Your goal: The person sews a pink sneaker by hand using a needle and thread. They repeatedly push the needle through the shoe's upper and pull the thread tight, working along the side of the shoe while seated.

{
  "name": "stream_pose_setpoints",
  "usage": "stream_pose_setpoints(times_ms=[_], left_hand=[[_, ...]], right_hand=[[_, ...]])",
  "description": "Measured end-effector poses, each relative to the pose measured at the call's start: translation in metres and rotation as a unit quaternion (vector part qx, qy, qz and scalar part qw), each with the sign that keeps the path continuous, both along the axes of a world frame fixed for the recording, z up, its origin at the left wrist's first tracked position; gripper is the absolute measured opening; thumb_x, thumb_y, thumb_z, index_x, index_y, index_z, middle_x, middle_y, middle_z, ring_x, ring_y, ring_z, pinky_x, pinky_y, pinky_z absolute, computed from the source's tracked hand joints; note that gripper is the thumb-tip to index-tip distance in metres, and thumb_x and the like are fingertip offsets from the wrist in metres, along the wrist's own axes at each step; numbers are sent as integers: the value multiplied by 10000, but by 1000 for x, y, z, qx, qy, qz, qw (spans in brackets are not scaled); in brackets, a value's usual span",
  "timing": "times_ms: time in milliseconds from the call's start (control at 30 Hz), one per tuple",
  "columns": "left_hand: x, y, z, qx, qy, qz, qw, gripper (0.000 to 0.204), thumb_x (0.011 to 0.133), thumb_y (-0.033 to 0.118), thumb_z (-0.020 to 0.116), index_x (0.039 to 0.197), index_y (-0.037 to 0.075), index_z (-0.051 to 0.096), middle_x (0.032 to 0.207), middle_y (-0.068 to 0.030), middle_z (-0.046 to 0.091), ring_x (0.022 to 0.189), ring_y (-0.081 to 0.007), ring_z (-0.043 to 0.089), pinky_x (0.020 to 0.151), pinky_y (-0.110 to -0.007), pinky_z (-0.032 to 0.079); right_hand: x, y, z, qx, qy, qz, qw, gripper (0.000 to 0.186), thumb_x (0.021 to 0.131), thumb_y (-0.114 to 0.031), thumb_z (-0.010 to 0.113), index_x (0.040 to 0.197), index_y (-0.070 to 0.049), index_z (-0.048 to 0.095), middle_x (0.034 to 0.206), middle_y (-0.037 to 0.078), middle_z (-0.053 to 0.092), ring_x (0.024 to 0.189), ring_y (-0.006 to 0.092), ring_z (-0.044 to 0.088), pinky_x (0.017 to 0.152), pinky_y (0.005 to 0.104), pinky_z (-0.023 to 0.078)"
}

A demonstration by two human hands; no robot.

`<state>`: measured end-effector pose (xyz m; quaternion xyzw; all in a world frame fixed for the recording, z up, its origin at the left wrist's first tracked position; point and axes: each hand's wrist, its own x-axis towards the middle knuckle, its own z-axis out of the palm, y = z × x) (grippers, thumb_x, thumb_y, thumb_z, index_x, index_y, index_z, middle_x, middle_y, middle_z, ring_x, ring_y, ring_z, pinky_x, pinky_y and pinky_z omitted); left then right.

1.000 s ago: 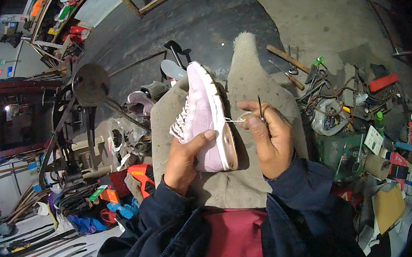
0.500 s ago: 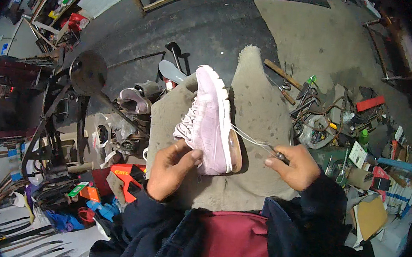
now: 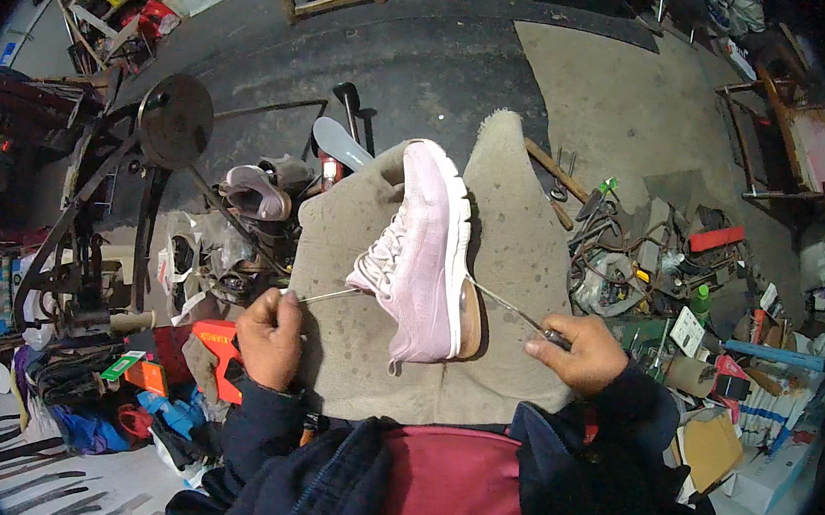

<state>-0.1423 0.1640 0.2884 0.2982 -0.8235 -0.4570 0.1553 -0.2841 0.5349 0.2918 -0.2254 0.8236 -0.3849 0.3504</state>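
Observation:
A pale pink sneaker (image 3: 422, 259) lies on its side on the grey-beige cloth (image 3: 525, 239) over my lap, toe away from me, its white sole facing right. My left hand (image 3: 270, 338) is closed on a light thread (image 3: 330, 296) that runs taut from the shoe's laced side. In my right hand (image 3: 583, 354) is an awl-like hand tool (image 3: 557, 339) with a dark handle. A straight line of thread and metal shaft joins this tool to the sole's edge near the heel; where one ends and the other begins is unclear.
At the left stands a dark metal machine with a round wheel (image 3: 176, 120). A matching pink shoe (image 3: 258, 193) sits beyond the cloth's left edge. Tools and wires (image 3: 623, 260) are heaped at the right, near a red block (image 3: 716, 238). A wooden stool (image 3: 334, 0) stands farther off.
My left hand has left the shoe's side and moved left, drawing thread out. The slack thread loop on the right has straightened, while my right hand keeps its tool.

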Motion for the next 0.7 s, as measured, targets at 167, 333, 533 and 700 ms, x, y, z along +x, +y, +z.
stream_pose_setpoints(times_ms=[167,333,533,700], left_hand=[[3,-10,-1,168,76,16,983,360,1027,158,604,704,52,485,670,6,536,615,-78,471,575,-263,400],[-7,8,14,293,171,1,941,287,1038,208,560,923,-27,678,954,-152,739,841,-240,714,782,-361,556],[-16,30,17,538,305,-31,785,335,1069,293,497,835,65,574,848,-97,634,916,-308,641,1074,-548,443],[-13,6,1,559,336,-15,758,323,1095,249,462,795,129,458,652,-2,359,557,-145,364,718,-397,457]], right_hand=[[-4,-15,18,46,64,135,988,308,942,-351,699,932,-43,685,767,210,643,736,417,636,641,473,474],[-14,-33,22,81,45,322,942,363,955,-422,664,961,-62,713,820,219,669,786,441,648,680,487,500],[-40,6,14,-21,-85,0,996,373,979,-388,673,953,-23,744,807,107,732,772,210,686,737,368,518],[-27,22,-23,-59,-124,-205,969,359,1004,-312,672,778,-34,678,688,1,642,681,69,559,660,275,451]])
